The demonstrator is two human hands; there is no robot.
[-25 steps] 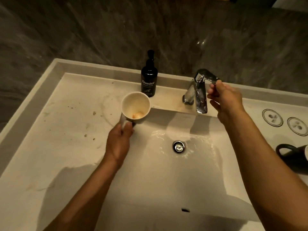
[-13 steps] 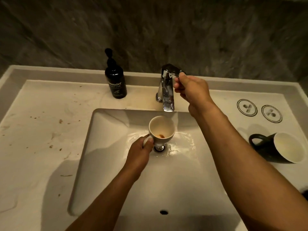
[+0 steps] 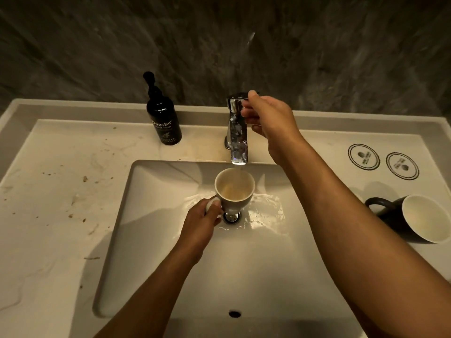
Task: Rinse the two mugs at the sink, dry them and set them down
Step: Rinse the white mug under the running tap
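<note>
Mugs first: the pale, glossy ceramic mug [image 3: 234, 189] is in my left hand [image 3: 202, 222], fingers curled round its handle, mouth up, directly under the spout of the chrome faucet [image 3: 237, 140] and above the round metal drain [image 3: 230, 217]. A thin stream of water falls into it; cloudy liquid sits in its tapered bowl. My right hand [image 3: 267, 120] pinches the faucet's flat lever, thumb on top and fingers curled beneath. Well to the right of that arm, the second mug [image 3: 412, 218], black outside and cream inside, lies tipped on its side on the counter [image 3: 48, 215], handle pointing left.

Beyond my left hand stands a dark pump bottle [image 3: 164, 118] labelled "Dunster hand wash"; its smaller print is unreadable. Two round printed coasters [image 3: 383, 161] lie behind the black mug, their lettering too small to read.

Smooth white rectangular basin [image 3: 151, 240], wet and shiny round the drain, with open room on every side of the held mug. Brown specks mark the veined stone counter left of my left hand. A raised lip edges the counter against the dark stone wall [image 3: 97, 45].
</note>
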